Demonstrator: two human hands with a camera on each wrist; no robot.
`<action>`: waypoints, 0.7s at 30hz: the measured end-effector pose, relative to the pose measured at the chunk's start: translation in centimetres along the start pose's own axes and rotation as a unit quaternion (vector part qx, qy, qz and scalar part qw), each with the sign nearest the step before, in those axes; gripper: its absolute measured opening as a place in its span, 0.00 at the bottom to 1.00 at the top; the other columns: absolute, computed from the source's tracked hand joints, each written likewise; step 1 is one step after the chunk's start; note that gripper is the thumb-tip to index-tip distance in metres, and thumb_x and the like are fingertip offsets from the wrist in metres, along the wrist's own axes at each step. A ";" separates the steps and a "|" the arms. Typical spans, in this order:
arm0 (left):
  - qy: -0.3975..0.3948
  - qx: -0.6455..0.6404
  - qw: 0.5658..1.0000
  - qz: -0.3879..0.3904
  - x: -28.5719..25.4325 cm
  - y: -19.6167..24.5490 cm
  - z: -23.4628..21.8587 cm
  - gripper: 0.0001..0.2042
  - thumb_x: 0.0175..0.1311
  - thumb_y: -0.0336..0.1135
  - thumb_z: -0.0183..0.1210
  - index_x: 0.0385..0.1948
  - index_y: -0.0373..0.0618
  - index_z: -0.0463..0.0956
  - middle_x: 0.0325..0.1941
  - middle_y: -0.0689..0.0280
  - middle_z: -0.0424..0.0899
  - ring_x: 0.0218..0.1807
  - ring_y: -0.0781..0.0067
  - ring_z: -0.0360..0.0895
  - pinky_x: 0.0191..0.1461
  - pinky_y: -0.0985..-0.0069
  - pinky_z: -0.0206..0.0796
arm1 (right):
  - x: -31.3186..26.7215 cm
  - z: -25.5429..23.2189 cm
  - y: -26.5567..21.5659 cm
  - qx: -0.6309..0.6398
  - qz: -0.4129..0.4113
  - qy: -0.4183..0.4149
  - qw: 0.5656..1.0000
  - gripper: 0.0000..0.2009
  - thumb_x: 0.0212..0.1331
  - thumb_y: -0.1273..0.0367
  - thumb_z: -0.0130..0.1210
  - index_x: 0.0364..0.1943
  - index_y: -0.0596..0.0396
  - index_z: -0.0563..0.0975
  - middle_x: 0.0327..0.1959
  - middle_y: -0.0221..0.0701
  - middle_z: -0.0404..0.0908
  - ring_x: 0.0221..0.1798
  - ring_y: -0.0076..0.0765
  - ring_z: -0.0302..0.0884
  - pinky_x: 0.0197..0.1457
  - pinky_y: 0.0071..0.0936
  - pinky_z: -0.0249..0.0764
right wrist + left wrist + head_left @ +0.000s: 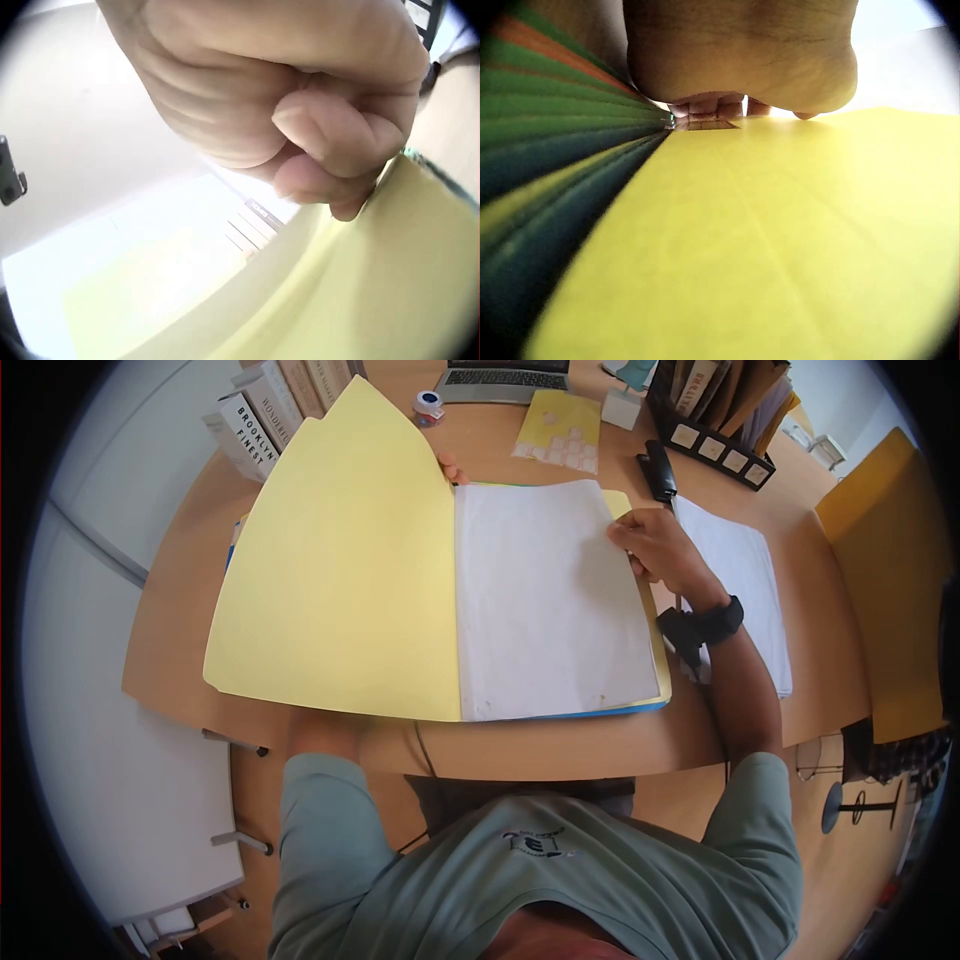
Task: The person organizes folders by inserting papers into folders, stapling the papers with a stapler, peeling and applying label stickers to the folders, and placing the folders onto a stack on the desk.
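Note:
A yellow file folder [340, 580] lies spread over the desk, its left cover raised. White papers [550, 600] rest inside on the right half. My right hand [662, 550] pinches the papers near their upper right edge, thumb on top; its curled fingers [315, 135] show beside the yellow card in the right wrist view. Behind the raised cover is my left hand [453, 467], mostly hidden, with fingertips showing at the top by the fold. In the left wrist view that hand lies along the yellow cover [742, 247], beside layered green and blue dividers [562, 142].
A black stapler [657, 468] and another paper stack [735, 580] lie to the right. Toward the back are a laptop [505, 382], a yellow packet [560, 430], a tape roll [428, 405] and a black organizer [715, 450]. Books [255, 425] stand at back left.

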State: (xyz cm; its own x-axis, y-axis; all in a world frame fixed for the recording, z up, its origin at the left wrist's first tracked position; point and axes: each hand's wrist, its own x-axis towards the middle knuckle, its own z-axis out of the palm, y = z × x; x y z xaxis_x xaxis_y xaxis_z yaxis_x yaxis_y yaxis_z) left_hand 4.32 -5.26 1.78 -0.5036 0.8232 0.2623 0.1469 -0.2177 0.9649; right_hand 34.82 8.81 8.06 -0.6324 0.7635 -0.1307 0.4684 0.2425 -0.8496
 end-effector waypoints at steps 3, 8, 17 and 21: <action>-0.002 0.005 1.000 0.002 0.1 0.0 0.2 0.16 0.70 0.42 0.51 0.43 0.36 0.76 0.41 0.65 0.80 0.44 0.72 0.74 0.52 0.75 0.65 | 0.0 -0.6 0.3 -0.058 0.007 -0.024 0.998 0.12 0.61 0.65 0.55 0.27 0.62 0.76 0.15 0.27 0.71 0.14 0.17 0.62 0.14 0.19 0.56; -0.007 0.014 1.000 0.007 1.0 0.3 0.6 0.16 0.70 0.42 0.51 0.43 0.36 0.76 0.40 0.66 0.79 0.44 0.72 0.74 0.52 0.75 0.65 | -0.4 -0.9 -0.3 -0.091 0.015 -0.045 0.995 0.12 0.61 0.66 0.55 0.27 0.62 0.76 0.15 0.28 0.73 0.15 0.18 0.64 0.16 0.19 0.59; -0.012 0.020 1.000 0.007 1.8 0.2 1.0 0.16 0.70 0.42 0.51 0.43 0.37 0.76 0.40 0.66 0.79 0.43 0.73 0.74 0.52 0.75 0.65 | -1.3 -0.6 -1.4 -0.130 0.006 -0.046 0.990 0.10 0.62 0.67 0.53 0.30 0.62 0.75 0.16 0.27 0.73 0.16 0.17 0.67 0.18 0.18 0.62; -0.012 0.020 1.000 0.006 1.6 0.2 0.8 0.16 0.70 0.42 0.51 0.43 0.37 0.76 0.40 0.66 0.79 0.43 0.73 0.74 0.51 0.75 0.65 | -1.0 -0.7 -0.5 -0.123 -0.010 -0.045 0.991 0.10 0.62 0.68 0.54 0.32 0.63 0.76 0.17 0.26 0.73 0.17 0.17 0.68 0.20 0.18 0.63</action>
State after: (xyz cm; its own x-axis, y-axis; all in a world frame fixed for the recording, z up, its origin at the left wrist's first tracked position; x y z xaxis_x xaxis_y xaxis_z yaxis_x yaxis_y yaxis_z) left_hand 4.24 -3.60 2.39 -0.4808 0.8335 0.2723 0.1870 -0.2060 0.9605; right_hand 35.64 8.35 8.92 -0.6908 0.7030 -0.1692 0.5844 0.4051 -0.7031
